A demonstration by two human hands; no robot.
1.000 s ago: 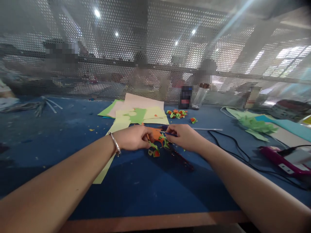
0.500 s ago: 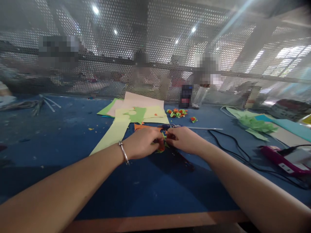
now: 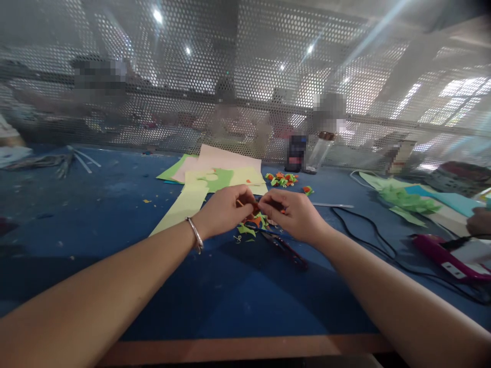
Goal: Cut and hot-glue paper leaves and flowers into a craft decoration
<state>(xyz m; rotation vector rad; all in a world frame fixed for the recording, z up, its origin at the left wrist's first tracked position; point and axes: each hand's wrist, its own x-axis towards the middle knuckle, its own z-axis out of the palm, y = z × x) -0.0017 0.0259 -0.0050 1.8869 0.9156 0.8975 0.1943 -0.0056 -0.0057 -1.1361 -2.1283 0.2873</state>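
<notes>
My left hand and my right hand meet over the middle of the table, fingertips pinched together. Between them is a small orange paper piece, mostly hidden by the fingers. Green and orange paper scraps lie just below the hands. A pair of scissors with dark handles rests on the table under my right hand. Behind the hands, small folded orange and green paper pieces sit in a heap, with a single one apart from it.
Coloured paper sheets and a pale yellow strip lie at centre-left. A bottle stands by the perforated screen. On the right are green cut paper, a black cable, a magenta power strip and another person's hand.
Both hands have risen slightly off the scraps, bringing an orange paper piece up between the fingertips. More scraps and the scissors now show below. Another person's hand has appeared at the right edge.
</notes>
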